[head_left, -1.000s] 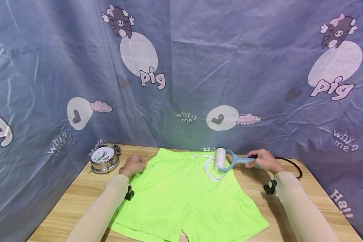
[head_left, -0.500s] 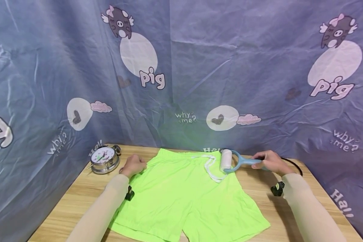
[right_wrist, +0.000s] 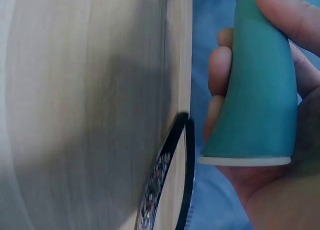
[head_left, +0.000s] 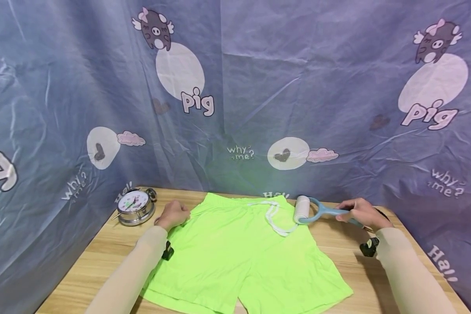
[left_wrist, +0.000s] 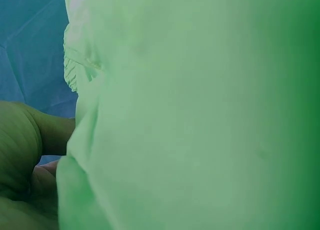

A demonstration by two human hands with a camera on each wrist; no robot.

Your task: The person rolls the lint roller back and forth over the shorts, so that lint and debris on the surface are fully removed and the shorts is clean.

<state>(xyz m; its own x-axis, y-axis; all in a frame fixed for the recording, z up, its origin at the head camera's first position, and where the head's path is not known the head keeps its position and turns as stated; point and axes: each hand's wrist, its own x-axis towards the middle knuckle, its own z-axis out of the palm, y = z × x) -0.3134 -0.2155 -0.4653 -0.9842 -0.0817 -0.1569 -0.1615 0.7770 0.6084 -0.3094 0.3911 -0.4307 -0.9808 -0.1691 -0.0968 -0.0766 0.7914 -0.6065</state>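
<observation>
Neon-green shorts (head_left: 235,248) with a white drawstring (head_left: 272,218) lie spread on the wooden table. My left hand (head_left: 174,214) pinches their left side edge below the waistband; the fabric fills most of the left wrist view, with thumb and fingers (left_wrist: 42,185) at its border. In my right hand (head_left: 360,213) is a blue lint roller, its white roll (head_left: 302,209) at the right end of the waistband, overlapping the shorts' edge in the head view. Fingers and thumb wrap the roller's tapered handle (right_wrist: 260,90) in the right wrist view.
A silver twin-bell alarm clock (head_left: 136,207) stands at the back left of the table (head_left: 86,272). Behind my right hand lies a black headband-like loop (right_wrist: 162,175) by the table's edge. Patterned blue-grey cloth (head_left: 235,109) hangs around the back and sides.
My right hand has moved right with the lint roller, bringing the roll from on the shorts to their right edge. The drawstring has shifted slightly. My left hand has stayed in place.
</observation>
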